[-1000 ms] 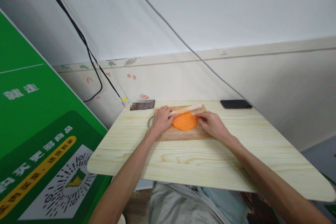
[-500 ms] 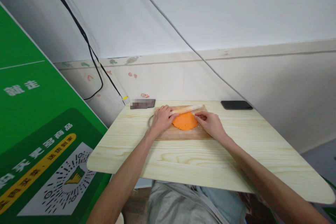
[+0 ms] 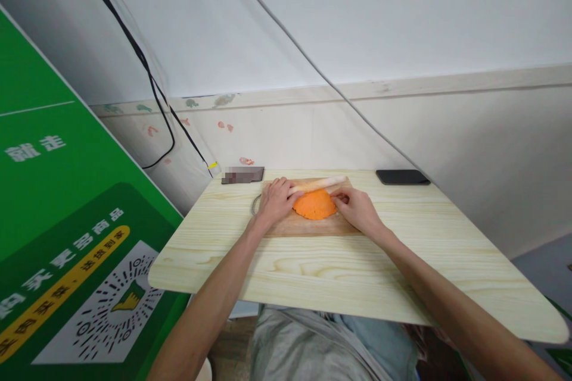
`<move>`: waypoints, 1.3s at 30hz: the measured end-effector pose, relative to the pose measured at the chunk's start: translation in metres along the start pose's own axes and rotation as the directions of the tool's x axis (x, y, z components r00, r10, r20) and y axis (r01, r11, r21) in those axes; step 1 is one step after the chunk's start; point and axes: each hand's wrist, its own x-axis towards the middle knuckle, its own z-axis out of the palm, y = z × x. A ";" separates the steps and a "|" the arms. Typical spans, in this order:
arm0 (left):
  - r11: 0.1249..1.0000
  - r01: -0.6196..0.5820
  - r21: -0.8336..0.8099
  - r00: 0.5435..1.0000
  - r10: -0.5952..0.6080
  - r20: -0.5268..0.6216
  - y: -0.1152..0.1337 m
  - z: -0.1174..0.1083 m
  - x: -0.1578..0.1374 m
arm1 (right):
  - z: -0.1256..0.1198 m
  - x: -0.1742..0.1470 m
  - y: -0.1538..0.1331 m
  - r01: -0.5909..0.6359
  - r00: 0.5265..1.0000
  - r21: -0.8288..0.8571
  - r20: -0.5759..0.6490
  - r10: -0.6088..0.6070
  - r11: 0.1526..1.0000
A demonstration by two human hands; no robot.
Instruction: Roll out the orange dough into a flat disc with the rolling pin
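Found with left hand (image 3: 276, 202) laid over the left end of the pin (image 3: 325, 183), thumb towards the sheet (image 3: 315, 205). Unable to tell, for covered contact, a closed grip from plain pressure. Found with right hand (image 3: 358, 209) bunched at thumb and fingertips, up against the sheet's right edge; unable to confirm a pinch there. Located between both hands: the orange sheet, flat on the board (image 3: 308, 230), along the near side of the pin.

Judged liable to tear or stretch at the right edge, if tugged there with the far side weighed down by the pin. Liable to pucker on a one-sided lift, through possible sticking to wood; not verifiable by eye. At risk of a dent near the left thumb, from pressing. Prone to roll or swing the pin off line, for visible contact at its left end only.

Noted just outside left hand: ring (image 3: 253, 206), a possible snag. Noted beyond left hand: dark slab (image 3: 259, 173), partly blurred. Noted beyond and right of right hand: phone (image 3: 402, 177). Seen ahead of both hands: grey cable (image 3: 286, 30), slanting across the wall (image 3: 379, 30). To be reckoned with on any push away from the hands: the pin.
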 end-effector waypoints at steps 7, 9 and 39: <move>1.000 -0.013 -0.001 1.000 0.012 -0.014 -0.001 0.000 -0.001 | -0.009 -0.012 -0.006 0.170 0.985 -0.329 0.085 -0.150 0.929; 1.000 -0.014 0.001 1.000 0.014 -0.013 -0.001 0.000 -0.001 | -0.011 -0.017 -0.009 0.195 0.980 -0.385 0.118 -0.162 0.902; 0.997 0.024 0.072 0.997 -0.019 -0.071 0.003 -0.003 0.001 | 0.007 0.074 0.010 0.392 0.917 -0.380 0.082 -0.391 0.838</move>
